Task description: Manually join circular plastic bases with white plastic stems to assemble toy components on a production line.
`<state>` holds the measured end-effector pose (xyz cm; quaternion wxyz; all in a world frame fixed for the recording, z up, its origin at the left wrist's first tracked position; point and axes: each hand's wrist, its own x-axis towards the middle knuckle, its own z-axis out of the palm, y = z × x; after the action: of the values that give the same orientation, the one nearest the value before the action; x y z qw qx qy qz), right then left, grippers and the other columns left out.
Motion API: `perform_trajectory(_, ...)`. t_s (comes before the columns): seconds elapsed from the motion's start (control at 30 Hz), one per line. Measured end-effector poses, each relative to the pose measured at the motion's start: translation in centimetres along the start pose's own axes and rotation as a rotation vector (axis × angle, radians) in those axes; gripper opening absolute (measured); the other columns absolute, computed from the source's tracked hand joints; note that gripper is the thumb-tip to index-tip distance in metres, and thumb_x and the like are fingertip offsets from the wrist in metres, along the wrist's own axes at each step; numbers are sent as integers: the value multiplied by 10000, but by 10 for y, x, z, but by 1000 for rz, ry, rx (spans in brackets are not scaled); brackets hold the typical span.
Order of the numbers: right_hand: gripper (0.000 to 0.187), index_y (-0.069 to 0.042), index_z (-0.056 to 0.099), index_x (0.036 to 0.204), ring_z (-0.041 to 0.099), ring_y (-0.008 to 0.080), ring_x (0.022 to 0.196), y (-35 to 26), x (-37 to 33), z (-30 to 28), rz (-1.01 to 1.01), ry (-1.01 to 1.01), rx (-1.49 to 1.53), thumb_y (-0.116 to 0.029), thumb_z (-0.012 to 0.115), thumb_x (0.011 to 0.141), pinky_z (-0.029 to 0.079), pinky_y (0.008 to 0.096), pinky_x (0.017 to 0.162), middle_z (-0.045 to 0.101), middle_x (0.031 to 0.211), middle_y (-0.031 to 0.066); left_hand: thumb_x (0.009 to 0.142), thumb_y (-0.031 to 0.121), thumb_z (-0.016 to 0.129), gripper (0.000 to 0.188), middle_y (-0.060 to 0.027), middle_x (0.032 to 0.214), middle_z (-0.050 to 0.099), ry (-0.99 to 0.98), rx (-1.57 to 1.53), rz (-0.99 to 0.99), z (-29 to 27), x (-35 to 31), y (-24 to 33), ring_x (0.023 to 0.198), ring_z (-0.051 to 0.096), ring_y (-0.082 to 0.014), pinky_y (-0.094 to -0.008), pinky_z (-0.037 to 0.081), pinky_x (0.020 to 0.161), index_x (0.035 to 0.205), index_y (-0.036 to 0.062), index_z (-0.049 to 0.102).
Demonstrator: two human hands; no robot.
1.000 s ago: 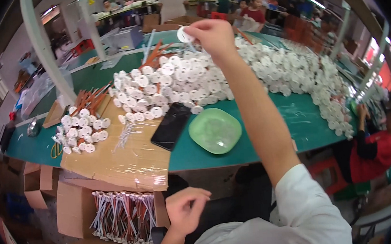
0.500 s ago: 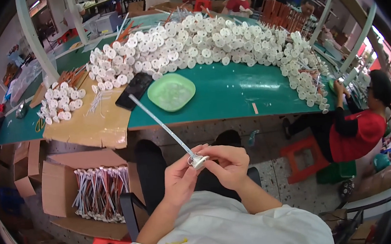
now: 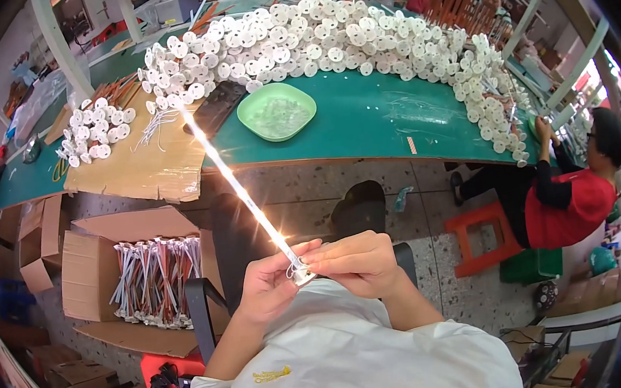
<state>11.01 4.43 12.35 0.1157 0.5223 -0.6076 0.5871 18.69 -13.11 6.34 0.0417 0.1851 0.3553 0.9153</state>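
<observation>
A slim LED light stick [image 3: 237,189] glows brightly along its length, slanting up and to the left from a round white base [image 3: 303,275] with a thin loop of wire. My left hand [image 3: 267,286] is closed around the base's left side. From the other side, my right hand [image 3: 358,263] pinches the same base between thumb and fingers. My fingers hide part of the base. Beyond the stick, a light-green bowl [image 3: 280,136] of small clear pieces sits on the green table [image 3: 349,127]. A dark flat device [image 3: 221,105] lies left of the bowl.
A long heap of white round-based sticks [image 3: 296,42] spans the table's back, with a smaller heap [image 3: 95,129] by a cardboard sheet [image 3: 166,167]. An open carton [image 3: 86,275] of bundled sticks stands at lower left. A person in red [image 3: 573,202] sits at right near a red stool [image 3: 452,229].
The stick was unlit and is now lit. Both hands have shifted slightly left and down with it. The whole view has moved, so the table sits higher in the picture.
</observation>
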Motion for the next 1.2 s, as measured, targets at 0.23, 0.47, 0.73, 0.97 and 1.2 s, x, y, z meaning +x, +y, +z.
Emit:
perform_trajectory(0.23,233,25,716,874,715,289,817,8,11,7,30,-32,-73,93,718,651,585,350,742,718,859,150,875,56,614,548,-281,1436,378,28,184,7,-16,2,9,1308,434,-363,-497,370,1076,1355,-108,407)
perform_trajectory(0.47,121,-68,688,825,638,256,770,39,49,15,-157,-142,-12,-73,747,719,537,363,662,678,793,34,860,116,672,510,-173,1112,620,515,496,153,-16,5,20,915,657,-216,-289,552,784,1251,-149,479)
perform_trajectory(0.73,207,-46,722,869,669,326,838,174,172,-55,386,-532,-968,-199,667,741,547,424,717,693,872,155,961,126,544,457,-245,1293,535,405,391,250,-41,13,34,921,617,-177,-265,472,820,1348,-71,402)
perform_trajectory(0.97,193,-52,727,853,680,314,852,244,173,-41,396,-702,-1089,-36,676,667,557,418,713,693,854,151,963,120,543,435,-256,1269,545,452,409,287,-53,0,22,910,581,-162,-275,473,823,1330,-74,412)
perform_trajectory(1.2,167,-120,709,796,668,297,764,236,172,-47,351,-469,-867,-104,754,635,536,399,646,681,722,78,952,122,563,433,-258,1265,551,442,446,241,-56,14,30,889,570,-151,-271,474,811,1315,-72,429)
